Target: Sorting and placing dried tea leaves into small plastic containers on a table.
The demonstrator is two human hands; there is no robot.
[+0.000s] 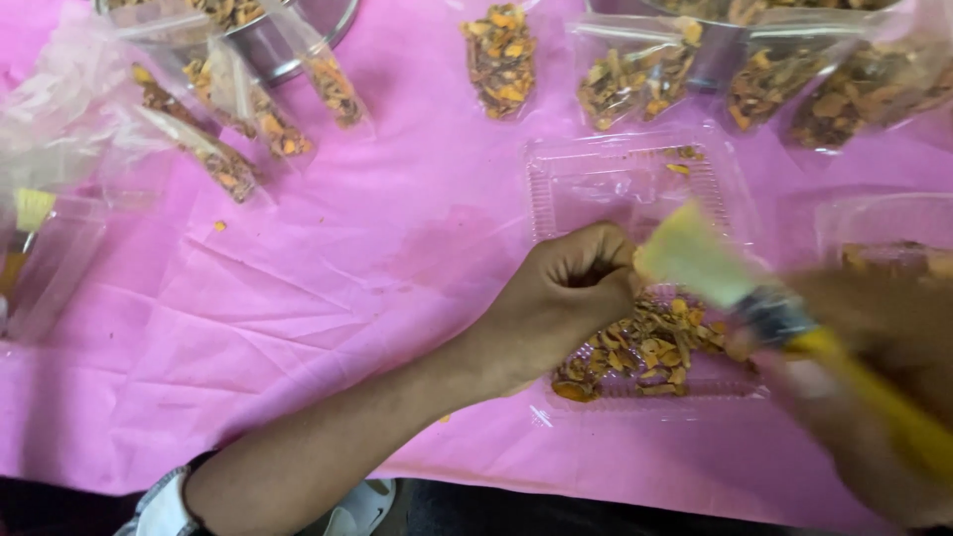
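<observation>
A clear plastic clamshell tray (635, 179) lies open on the pink table cover, with a heap of brown and orange dried pieces (645, 347) in its near half. My left hand (571, 288) rests on the tray's middle, fingers curled shut on something I cannot make out. My right hand (874, 367), blurred by motion, holds a yellow-handled paintbrush (754, 298) whose pale bristles sit just right of my left hand's fingers, above the dried pieces.
Several clear plastic bags of the same dried pieces (501, 60) lie along the far side. Two metal bowls (288, 40) stand at the back. Another clear tray (888, 233) is at the right. A brush in a bag (30, 213) lies at the far left.
</observation>
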